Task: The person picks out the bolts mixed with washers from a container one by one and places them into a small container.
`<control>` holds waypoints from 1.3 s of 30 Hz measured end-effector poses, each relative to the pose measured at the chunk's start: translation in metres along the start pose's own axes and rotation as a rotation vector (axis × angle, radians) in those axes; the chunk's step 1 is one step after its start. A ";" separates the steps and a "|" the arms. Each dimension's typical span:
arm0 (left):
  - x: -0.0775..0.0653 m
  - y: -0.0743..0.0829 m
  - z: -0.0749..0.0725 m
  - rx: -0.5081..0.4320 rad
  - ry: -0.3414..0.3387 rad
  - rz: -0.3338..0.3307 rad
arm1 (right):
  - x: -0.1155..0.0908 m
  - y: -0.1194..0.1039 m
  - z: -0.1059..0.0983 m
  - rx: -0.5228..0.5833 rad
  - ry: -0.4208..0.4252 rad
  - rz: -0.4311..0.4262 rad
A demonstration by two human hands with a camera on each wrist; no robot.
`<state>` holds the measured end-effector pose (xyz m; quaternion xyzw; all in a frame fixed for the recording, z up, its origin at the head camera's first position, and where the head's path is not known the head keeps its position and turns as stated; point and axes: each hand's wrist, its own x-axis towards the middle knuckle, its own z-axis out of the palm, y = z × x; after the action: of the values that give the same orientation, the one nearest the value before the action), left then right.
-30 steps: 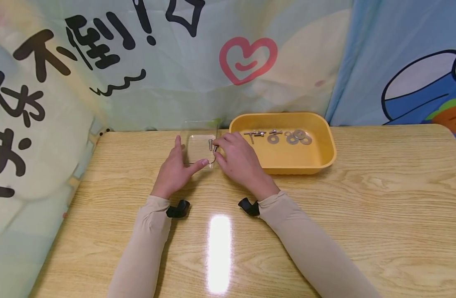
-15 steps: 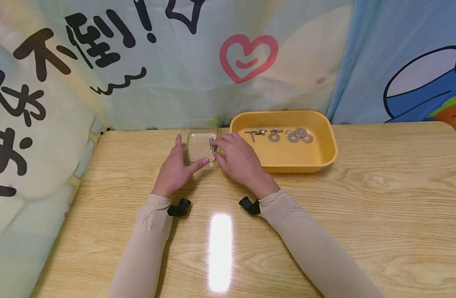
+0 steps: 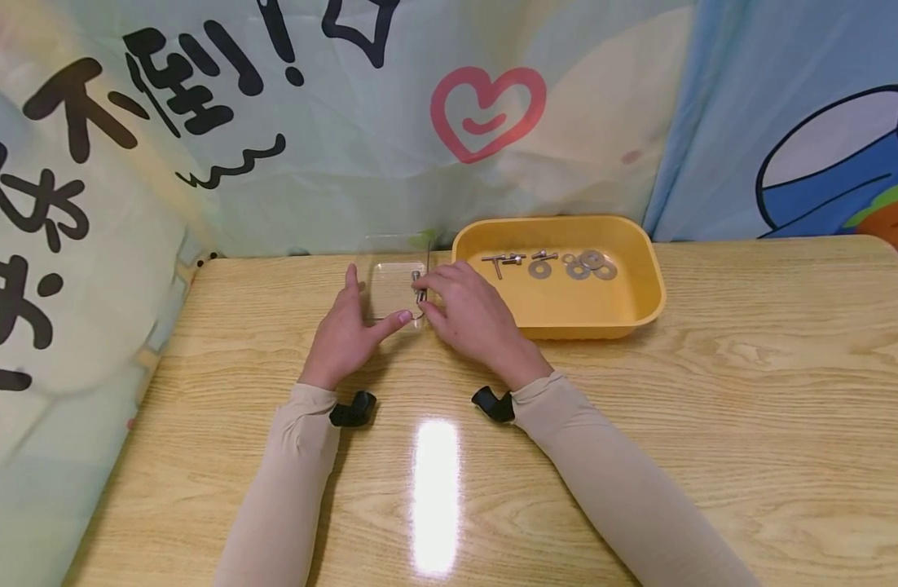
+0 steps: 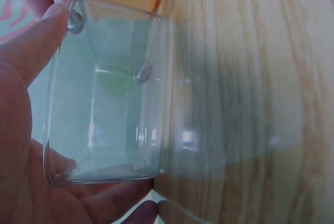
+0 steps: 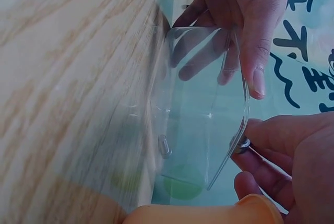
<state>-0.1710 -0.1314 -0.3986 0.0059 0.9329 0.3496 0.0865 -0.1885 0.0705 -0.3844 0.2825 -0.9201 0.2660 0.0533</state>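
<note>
My left hand (image 3: 341,341) grips a clear plastic box (image 3: 396,306), its fingers spread along the left side and its thumb along the near rim. One metal bolt (image 4: 142,72) lies inside on the floor of the box. At the box's right rim, my right hand (image 3: 473,316) pinches another bolt (image 5: 241,144) between thumb and fingertips. Part of that bolt is hidden by the fingers. In the right wrist view, the left thumb (image 5: 258,78) rests just above the pinched bolt, on the same rim.
Just right of the box stands a yellow tray (image 3: 566,314) holding several bolts (image 3: 511,259) and flat washers (image 3: 592,261). Both rest on a wooden table (image 3: 750,391), and a printed cloth (image 3: 332,179) hangs behind its far edge.
The bolt in my right hand has shifted slightly left and down at the rim. The left hand keeps its hold on the box, and the tray stays put.
</note>
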 end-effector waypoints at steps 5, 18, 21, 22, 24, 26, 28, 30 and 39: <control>-0.001 0.000 -0.001 -0.002 0.000 -0.008 | 0.001 0.000 0.001 0.015 0.003 -0.009; -0.001 0.000 0.000 0.006 0.002 -0.002 | 0.000 0.000 0.001 0.021 0.011 -0.008; -0.001 0.000 0.000 0.010 0.000 -0.001 | 0.000 0.000 0.000 0.024 0.021 -0.006; -0.001 0.000 0.000 0.010 0.000 0.000 | 0.000 0.000 0.000 0.026 0.025 -0.006; -0.001 0.000 -0.001 0.009 -0.001 0.003 | 0.000 0.000 0.000 0.031 0.033 -0.005; -0.001 0.000 0.000 0.012 0.000 0.002 | -0.001 0.000 -0.001 0.033 0.038 -0.006; -0.001 -0.001 0.000 0.015 0.001 0.001 | 0.000 0.000 -0.001 0.034 0.041 -0.007; -0.001 -0.001 0.000 0.018 0.001 0.000 | 0.000 0.000 -0.002 0.033 0.043 -0.006; 0.000 0.000 0.001 0.019 0.002 0.002 | -0.002 0.001 -0.009 0.039 0.042 0.022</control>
<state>-0.1706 -0.1310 -0.3988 0.0073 0.9361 0.3411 0.0853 -0.1885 0.0768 -0.3779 0.2677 -0.9164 0.2905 0.0641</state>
